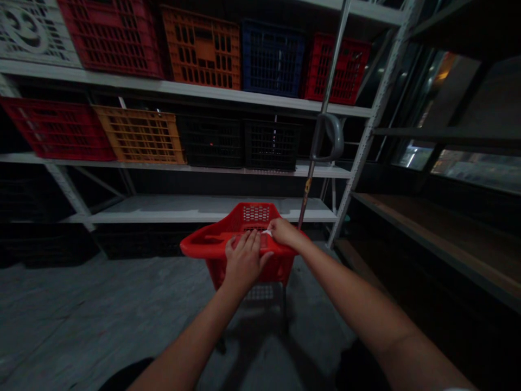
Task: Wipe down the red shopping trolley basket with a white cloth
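A red plastic shopping cart (199,250) stands in front of me, with a perforated back wall and a broad rim. My left hand (245,255) lies flat on the cart's near top side, fingers stretched forward and thumb out to the right. Beside it, my right hand (281,231) is closed in a pinch over the cart. A small white cloth or tissue (267,232) pokes out from its fingers, against the red surface. Most of the white piece is hidden by the hand.
A metal pole (334,65) with a grey loop handle (336,138) rises at the cart's right. Behind stands a white shelf rack (203,216) with coloured crates, including an orange crate (203,49) and a blue crate (272,57). Wooden shelves (443,239) run along the right.
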Demonstrator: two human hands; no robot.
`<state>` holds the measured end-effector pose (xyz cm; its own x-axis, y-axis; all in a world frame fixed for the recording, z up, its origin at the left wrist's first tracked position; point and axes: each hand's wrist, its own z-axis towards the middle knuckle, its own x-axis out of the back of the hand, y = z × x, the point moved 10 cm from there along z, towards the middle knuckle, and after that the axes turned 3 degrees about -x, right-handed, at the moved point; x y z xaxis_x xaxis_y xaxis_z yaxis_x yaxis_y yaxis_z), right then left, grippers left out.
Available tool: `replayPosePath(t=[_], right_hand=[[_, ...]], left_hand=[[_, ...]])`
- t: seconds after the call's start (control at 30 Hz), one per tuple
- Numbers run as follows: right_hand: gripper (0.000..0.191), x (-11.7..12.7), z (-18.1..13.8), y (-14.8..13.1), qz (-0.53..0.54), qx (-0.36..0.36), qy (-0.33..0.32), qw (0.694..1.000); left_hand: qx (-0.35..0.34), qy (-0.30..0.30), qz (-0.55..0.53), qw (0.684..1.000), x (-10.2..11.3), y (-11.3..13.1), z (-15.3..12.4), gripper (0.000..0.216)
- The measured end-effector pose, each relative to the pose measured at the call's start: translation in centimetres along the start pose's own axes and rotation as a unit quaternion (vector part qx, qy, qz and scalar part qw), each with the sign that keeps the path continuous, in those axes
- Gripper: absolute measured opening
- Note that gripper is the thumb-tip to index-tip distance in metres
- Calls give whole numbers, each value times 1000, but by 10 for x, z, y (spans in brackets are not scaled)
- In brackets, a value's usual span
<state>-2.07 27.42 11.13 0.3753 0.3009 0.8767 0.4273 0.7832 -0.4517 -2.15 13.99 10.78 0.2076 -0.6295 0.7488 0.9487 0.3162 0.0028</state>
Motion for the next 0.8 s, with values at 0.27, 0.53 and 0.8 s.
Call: replayPosePath(t=[0.27, 0.53, 0.8], right_hand=[[15, 19, -69, -21, -36, 153, 35, 987], [26, 20, -126, 6, -49, 207, 229, 950], [29, -19, -126, -65, -61, 328, 267, 904]], left_hand=[[-14, -7, -14, 1000, 3, -15, -4, 52], [11, 41, -31, 999, 8, -22, -4, 39], [-8, 107, -32, 994, 12, -24, -4, 33]])
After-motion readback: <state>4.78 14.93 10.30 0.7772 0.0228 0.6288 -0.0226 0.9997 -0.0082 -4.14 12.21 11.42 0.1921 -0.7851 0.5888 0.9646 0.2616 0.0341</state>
